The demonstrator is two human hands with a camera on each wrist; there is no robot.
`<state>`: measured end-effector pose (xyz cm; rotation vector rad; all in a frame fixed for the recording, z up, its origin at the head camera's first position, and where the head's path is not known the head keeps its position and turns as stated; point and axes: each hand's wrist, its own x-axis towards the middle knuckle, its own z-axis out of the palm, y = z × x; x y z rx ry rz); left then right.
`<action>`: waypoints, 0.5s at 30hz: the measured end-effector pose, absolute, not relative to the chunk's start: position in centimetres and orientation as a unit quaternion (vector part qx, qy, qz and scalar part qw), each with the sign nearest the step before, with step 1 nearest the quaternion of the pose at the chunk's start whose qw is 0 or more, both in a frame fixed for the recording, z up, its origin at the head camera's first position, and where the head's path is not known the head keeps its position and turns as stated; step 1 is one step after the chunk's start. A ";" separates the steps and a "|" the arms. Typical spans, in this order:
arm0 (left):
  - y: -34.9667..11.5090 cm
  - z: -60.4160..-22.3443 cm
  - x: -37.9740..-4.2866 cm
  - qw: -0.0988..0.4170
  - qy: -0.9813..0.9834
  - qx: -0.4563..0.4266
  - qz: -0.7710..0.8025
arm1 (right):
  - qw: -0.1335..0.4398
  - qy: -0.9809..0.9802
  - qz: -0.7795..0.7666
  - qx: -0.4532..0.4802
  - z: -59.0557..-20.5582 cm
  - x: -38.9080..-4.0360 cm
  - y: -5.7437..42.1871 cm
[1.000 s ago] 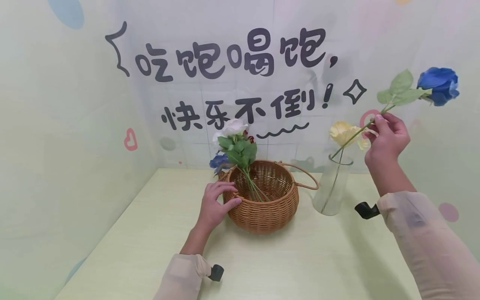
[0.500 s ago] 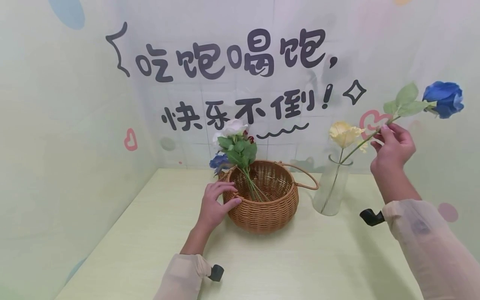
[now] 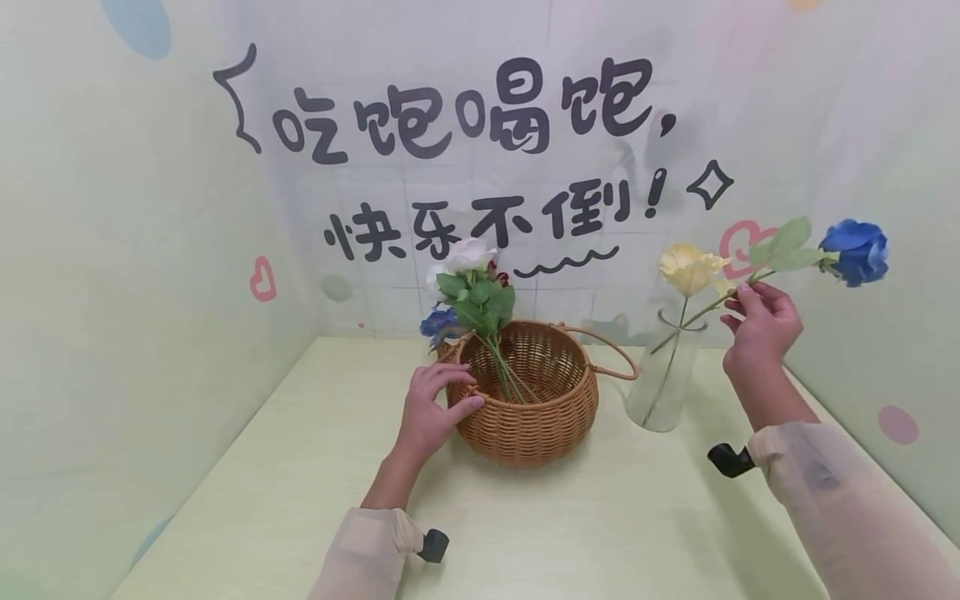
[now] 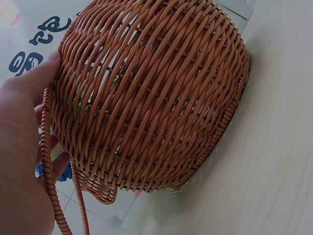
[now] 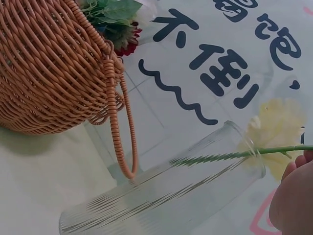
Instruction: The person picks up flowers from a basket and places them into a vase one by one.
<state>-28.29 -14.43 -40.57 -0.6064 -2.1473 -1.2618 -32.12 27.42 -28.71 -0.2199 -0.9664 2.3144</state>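
My right hand (image 3: 763, 333) pinches the green stem of a blue artificial rose (image 3: 857, 252). The rose tilts to the right, and its stem end reaches through the mouth of a clear glass vase (image 3: 656, 392). In the right wrist view the stem (image 5: 279, 149) shows inside the ribbed glass. A yellow flower (image 3: 690, 268) stands in the same vase. My left hand (image 3: 431, 412) holds the rim of a brown wicker basket (image 3: 525, 433) at its left side, with the thumb (image 4: 41, 73) at the rim in the left wrist view.
White flowers (image 3: 467, 257) with green leaves (image 3: 480, 300), a dark red bloom and a blue flower (image 3: 438, 325) lean out of the basket's left side. A basket handle (image 3: 615, 337) sticks out toward the vase. Behind the pale table (image 3: 570, 533) rises a wall with black lettering.
My right hand first shifts slightly right, then moves left and down with the blue rose, whose stem now goes further into the vase. The left hand and basket stay put.
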 end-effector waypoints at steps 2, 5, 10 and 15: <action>-14.4 -40.5 -28.2 0.286 -0.803 -0.226 -0.471 | 0.303 -0.359 0.879 -0.085 -29.0 -32.1 27.3; -14.4 -40.6 -28.2 0.286 -0.803 -0.226 -0.471 | 0.298 -0.350 0.884 -0.088 -29.4 -32.0 27.1; -14.5 -40.6 -28.3 0.286 -0.803 -0.226 -0.471 | 0.291 -0.344 0.887 -0.105 -29.9 -32.0 26.9; -14.4 -40.6 -28.3 0.290 -0.800 -0.232 -0.470 | 0.278 -0.354 0.884 -0.129 -30.6 -32.1 26.9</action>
